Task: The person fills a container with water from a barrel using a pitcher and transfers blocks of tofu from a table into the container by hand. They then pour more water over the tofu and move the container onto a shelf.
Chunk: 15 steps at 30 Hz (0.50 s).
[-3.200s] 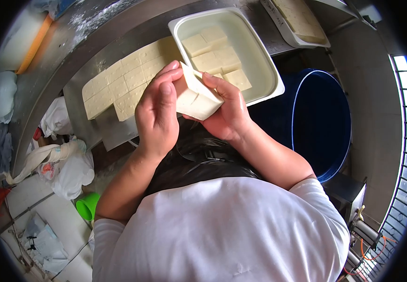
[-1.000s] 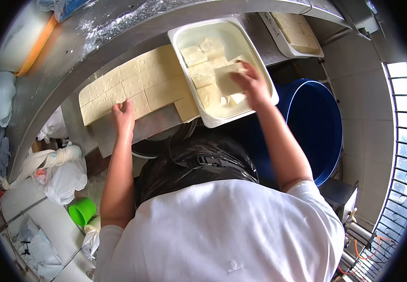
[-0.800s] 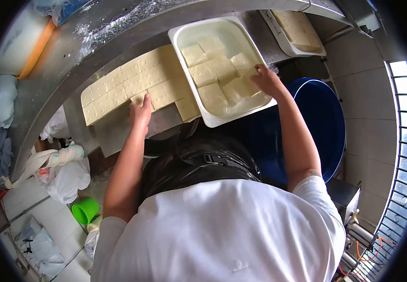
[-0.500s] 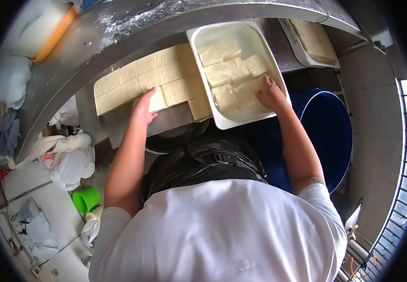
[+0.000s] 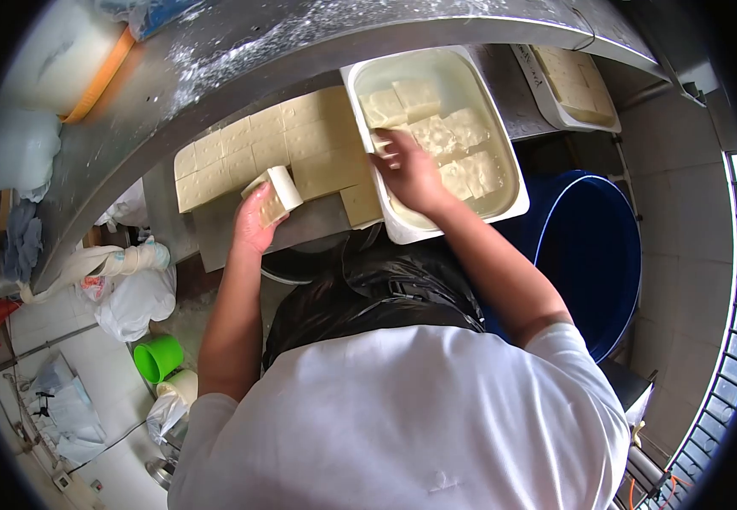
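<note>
My left hand (image 5: 255, 223) holds a block of tofu (image 5: 285, 189), tilted up at the front of a slab of tofu (image 5: 249, 144) cut into blocks on the metal counter. My right hand (image 5: 411, 174) reaches over the left side of a white tub (image 5: 517, 204) of cloudy liquid. Its fingers look spread and somewhat blurred, with nothing visible in them. Several tofu blocks (image 5: 469, 127) sit in the tub's liquid, some of them behind my right hand.
A second white tub (image 5: 611, 121) with tofu stands at the back right. A blue barrel (image 5: 636, 246) is at my right. The steel shelf (image 5: 334, 30) edge runs across the top. A green cup (image 5: 158, 359) and plastic bags (image 5: 135, 306) are at left.
My left hand has lifted a tofu block from the slab's front edge. My right hand has moved left across the tub, away from its right side, and blocks in the liquid have shifted.
</note>
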{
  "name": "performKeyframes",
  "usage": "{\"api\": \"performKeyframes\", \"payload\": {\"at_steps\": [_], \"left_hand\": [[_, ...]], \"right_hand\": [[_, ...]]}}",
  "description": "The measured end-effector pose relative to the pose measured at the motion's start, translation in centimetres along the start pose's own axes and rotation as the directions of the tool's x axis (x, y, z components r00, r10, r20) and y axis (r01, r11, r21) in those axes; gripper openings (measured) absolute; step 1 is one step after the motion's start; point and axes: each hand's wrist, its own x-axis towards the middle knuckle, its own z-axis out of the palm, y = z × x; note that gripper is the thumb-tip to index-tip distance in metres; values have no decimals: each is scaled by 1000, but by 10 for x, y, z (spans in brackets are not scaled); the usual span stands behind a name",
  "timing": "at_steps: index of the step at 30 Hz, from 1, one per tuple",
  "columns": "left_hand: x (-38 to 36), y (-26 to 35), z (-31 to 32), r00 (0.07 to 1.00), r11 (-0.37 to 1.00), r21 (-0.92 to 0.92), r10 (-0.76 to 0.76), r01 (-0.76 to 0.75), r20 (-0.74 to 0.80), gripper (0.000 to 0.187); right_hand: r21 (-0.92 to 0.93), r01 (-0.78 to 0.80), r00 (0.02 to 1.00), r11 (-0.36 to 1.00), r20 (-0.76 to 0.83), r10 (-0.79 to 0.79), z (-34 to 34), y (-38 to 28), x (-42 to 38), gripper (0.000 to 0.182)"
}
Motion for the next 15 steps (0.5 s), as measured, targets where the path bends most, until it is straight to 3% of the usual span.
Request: {"api": "performKeyframes", "payload": {"at_steps": [2, 4, 5, 6, 8, 9, 10, 11, 12, 14, 15], "left_hand": [[-2, 5, 39, 999, 1000, -5, 19, -18, 47, 46], [-10, 14, 99, 965, 984, -17, 176, -176, 197, 47], [-21, 21, 126, 951, 983, -17, 181, -182, 251, 47], [-21, 22, 132, 950, 984, -18, 175, -176, 258, 47], [-18, 24, 140, 956, 937, 239, 205, -253, 208, 48], [-15, 18, 138, 958, 855, 438, 283, -277, 52, 47], [-3, 6, 122, 957, 856, 438, 284, -277, 50, 47], [17, -10, 93, 934, 751, 620, 347, -225, -82, 54], [32, -27, 70, 883, 624, 770, 427, -130, -197, 62], [46, -52, 47, 815, 373, 920, 491, 123, -308, 77], [41, -54, 60, 837, 357, 908, 410, 218, -363, 87]], "right_hand": [[290, -82, 980, 953, 197, 24, 32, -16, 12, 69], [404, -145, 979, 903, 190, 72, 57, -17, 22, 80], [489, -125, 989, 863, 131, 69, 59, -13, 32, 84], [708, -254, 967, 659, 213, 144, 44, -15, 39, 84], [861, -341, 908, 378, 197, 370, 11, -12, 45, 77], [897, -286, 923, 337, 163, 350, 1, 20, 57, 66], [886, -215, 938, 411, 70, 339, -16, 40, 68, 62], [827, -147, 945, 543, -46, 325, -31, 68, 82, 62], [618, -105, 932, 779, -213, 294, -49, 85, 95, 66], [520, -57, 928, 852, -287, 237, -86, 96, 113, 66], [291, -10, 906, 957, -402, 131, -94, 126, 129, 63]]}}
